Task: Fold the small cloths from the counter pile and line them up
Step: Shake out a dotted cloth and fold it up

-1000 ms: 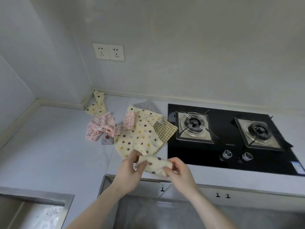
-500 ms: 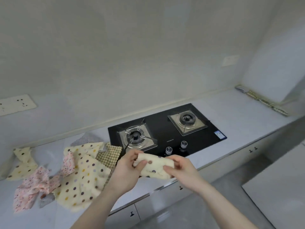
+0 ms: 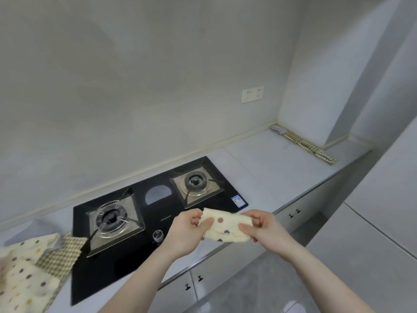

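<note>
Folded dotted cloth (image 3: 225, 227), pinched at its ends by left hand (image 3: 186, 231) and right hand (image 3: 262, 228), held above the table (image 3: 270, 168) edge, long axis hand-to-hand; row of folded cloths (image 3: 304, 143) lies far right, nearer the right hand.

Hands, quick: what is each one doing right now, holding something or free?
Left hand: pinches the left end of the folded dotted cloth.
Right hand: pinches the right end of the same cloth.
</note>
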Available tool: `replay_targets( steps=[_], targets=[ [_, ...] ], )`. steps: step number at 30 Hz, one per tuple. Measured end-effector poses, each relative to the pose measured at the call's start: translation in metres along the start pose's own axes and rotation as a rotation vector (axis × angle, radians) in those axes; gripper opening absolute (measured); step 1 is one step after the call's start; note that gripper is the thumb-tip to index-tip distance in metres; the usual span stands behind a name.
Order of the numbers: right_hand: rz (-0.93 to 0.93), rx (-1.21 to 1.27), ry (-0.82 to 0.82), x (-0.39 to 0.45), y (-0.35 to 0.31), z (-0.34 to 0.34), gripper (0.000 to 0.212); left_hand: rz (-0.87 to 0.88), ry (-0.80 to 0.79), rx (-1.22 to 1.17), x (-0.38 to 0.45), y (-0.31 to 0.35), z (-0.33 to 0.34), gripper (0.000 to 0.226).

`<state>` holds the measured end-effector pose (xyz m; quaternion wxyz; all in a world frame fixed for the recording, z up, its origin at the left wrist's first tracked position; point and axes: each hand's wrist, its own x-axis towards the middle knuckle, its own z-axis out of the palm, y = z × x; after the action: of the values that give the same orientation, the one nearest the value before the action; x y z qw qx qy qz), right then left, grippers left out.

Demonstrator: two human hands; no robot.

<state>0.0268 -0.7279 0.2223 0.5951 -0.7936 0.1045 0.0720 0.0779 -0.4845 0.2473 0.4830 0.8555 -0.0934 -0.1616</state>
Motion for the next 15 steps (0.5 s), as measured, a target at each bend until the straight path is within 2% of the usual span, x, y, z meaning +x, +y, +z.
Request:
replay_targets(
  steps=[5,15],
  targets=[
    [0.0,0.078,0.004,0.031,0.0,-0.056,0.013,-0.024,0.058,0.018,0.05,0.034,0.035,0.032],
    [0.075,0.12,0.162,0.123,0.033,-0.149,0.009,0.013,-0.051,0.152,0.203,0.077,0.09,0.033]
  ],
)
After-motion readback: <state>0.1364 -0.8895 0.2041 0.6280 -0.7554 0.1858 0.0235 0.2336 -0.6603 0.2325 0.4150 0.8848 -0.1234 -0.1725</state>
